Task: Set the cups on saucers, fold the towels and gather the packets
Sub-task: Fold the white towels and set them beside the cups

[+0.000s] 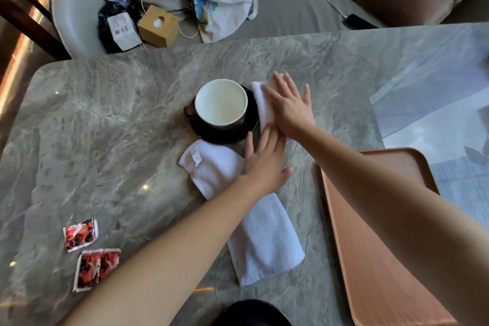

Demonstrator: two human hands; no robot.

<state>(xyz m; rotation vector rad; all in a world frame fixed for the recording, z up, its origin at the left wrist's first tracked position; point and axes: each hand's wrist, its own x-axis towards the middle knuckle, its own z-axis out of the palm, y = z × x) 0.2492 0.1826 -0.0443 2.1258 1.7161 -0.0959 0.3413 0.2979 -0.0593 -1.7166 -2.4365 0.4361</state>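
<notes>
Now both palms down, fingers spread: right hand (288,108) on small towel (264,111), left hand (264,164) behind.

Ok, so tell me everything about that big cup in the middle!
The cup is wide and round, dark brown outside and creamy white inside, and looks like glazed pottery. It looks empty. It stands upright on a dark saucer in the middle of the grey stone table. Its small brown handle sticks out to the left. Only the saucer touches it. A folded white towel lies just right of the saucer, under the right hand.
</notes>
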